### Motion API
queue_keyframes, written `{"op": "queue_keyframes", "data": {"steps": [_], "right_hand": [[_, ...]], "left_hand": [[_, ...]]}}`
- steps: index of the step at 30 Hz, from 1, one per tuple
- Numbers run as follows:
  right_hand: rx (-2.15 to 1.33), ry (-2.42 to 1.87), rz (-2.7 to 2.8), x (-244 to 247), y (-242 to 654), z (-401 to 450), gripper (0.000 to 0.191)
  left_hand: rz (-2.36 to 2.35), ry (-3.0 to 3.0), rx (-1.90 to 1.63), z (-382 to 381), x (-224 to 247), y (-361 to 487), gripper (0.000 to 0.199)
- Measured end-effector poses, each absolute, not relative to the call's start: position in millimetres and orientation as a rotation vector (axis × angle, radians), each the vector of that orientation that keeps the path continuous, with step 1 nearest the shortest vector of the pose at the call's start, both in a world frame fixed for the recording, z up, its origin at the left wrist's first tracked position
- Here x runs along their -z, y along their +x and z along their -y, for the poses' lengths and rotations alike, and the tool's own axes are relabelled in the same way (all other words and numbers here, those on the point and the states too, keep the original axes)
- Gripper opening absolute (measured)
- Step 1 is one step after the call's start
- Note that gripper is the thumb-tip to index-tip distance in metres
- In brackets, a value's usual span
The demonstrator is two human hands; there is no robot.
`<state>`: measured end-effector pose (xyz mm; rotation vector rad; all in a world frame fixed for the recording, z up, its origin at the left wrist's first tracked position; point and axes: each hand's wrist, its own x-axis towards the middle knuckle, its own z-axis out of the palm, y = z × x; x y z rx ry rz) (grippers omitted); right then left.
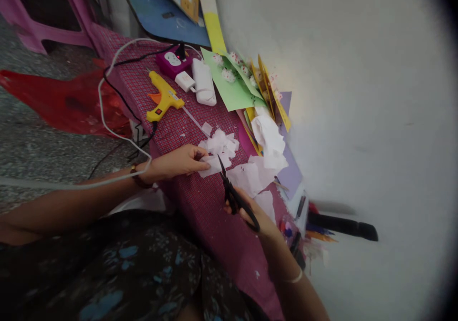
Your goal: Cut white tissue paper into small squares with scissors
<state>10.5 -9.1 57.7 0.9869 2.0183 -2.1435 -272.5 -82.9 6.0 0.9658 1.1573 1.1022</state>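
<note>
Between the thumb and fingers of my left hand is a small piece of white tissue paper. My right hand grips black-handled scissors, whose tips point up at the right edge of that piece. I cannot make out whether the blades touch it. Just beyond lies a loose pile of cut tissue pieces on the checked tablecloth. Larger torn tissue sheets spread to the right, close above my right hand.
A yellow glue gun with a glue stick lies behind my left hand. Past it are a purple power socket and white adapter. A white cable crosses over my left forearm. Folded green paper stands by the wall.
</note>
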Motion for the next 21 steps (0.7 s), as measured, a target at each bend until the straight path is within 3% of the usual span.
{"op": "queue_keyframes", "data": {"steps": [12,17,21], "right_hand": [[1.917,1.212,-2.177,-60.7,2.2,16.9,0.069],[1.986,1.123,-2.230,-60.8,11.2,14.9,0.078],[2.011,1.102,-2.195,-61.7,27.2,13.4,0.074]], "left_hand": [[-1.146,0.973,-1.144,83.3,-2.7,-271.2,0.015],[-1.199,0.993,-1.116,84.0,-2.1,-272.0,0.012],[-1.167,0.963,-1.183,85.3,1.0,-271.7,0.013]]}}
